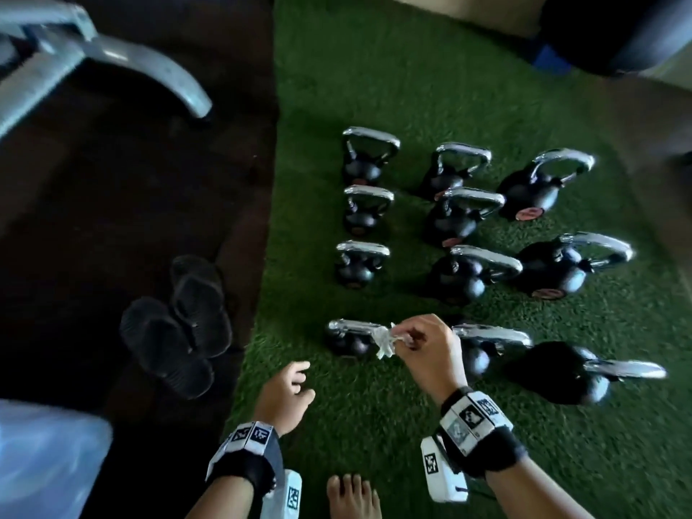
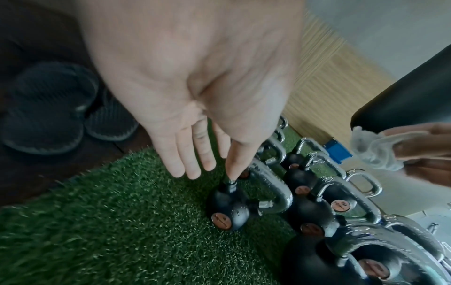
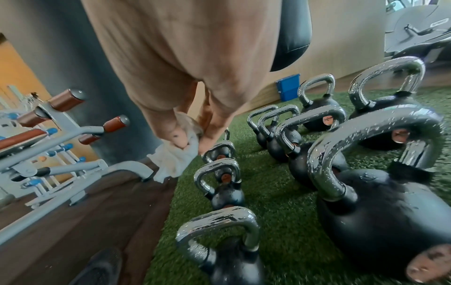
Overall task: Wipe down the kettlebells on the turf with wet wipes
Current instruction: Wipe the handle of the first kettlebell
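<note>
Several black kettlebells with chrome handles stand in rows on the green turf [image 1: 374, 69]. My right hand [image 1: 406, 337] pinches a crumpled white wet wipe [image 1: 384, 340] over the right end of the handle of the nearest small kettlebell [image 1: 346, 339]; I cannot tell whether wipe and handle touch. In the right wrist view the wipe [image 3: 173, 160] hangs from my thumb and fingers [image 3: 180, 138]. My left hand [image 1: 299, 383] hovers empty over the turf, just in front of that kettlebell. In the left wrist view its fingers [image 2: 192, 164] are straight, above the small kettlebell [image 2: 229, 210].
A pair of dark slippers [image 1: 176, 324] lies on the dark wood floor left of the turf. A grey machine leg [image 1: 149, 69] reaches in at the top left. My bare foot [image 1: 352, 496] stands on the turf. A weight rack [image 3: 48, 135] and a blue box [image 3: 288, 86] show farther off.
</note>
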